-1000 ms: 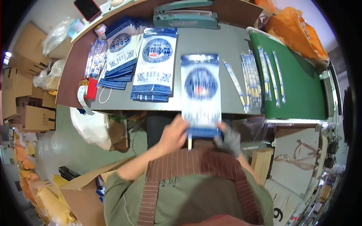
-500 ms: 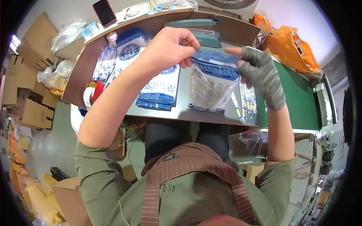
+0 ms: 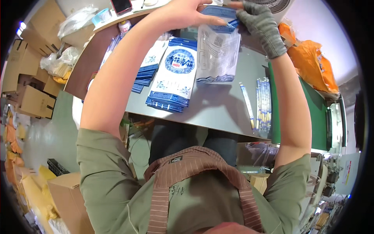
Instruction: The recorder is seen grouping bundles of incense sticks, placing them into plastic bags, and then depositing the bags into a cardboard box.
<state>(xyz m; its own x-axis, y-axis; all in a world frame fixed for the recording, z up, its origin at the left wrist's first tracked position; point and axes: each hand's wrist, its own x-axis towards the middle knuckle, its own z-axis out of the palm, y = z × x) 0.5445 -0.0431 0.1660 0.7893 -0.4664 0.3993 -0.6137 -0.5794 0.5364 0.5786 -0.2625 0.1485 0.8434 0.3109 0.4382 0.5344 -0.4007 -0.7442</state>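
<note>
Grey tabletop (image 3: 218, 107); white pouch (image 3: 219, 54), blue-banded top, wavy base; left fingers (image 3: 214, 19) pinching it; right fingers (image 3: 236, 4) at corner, grip unclear

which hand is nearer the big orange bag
Right. The gloved right hand is left of the orange bag, by the top of the pouch; the bare left hand is farther left, also at its top.

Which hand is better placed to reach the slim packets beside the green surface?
Probably the right hand: it's nearer the slim packets than the left hand, though both are at the printed pouch.
</note>
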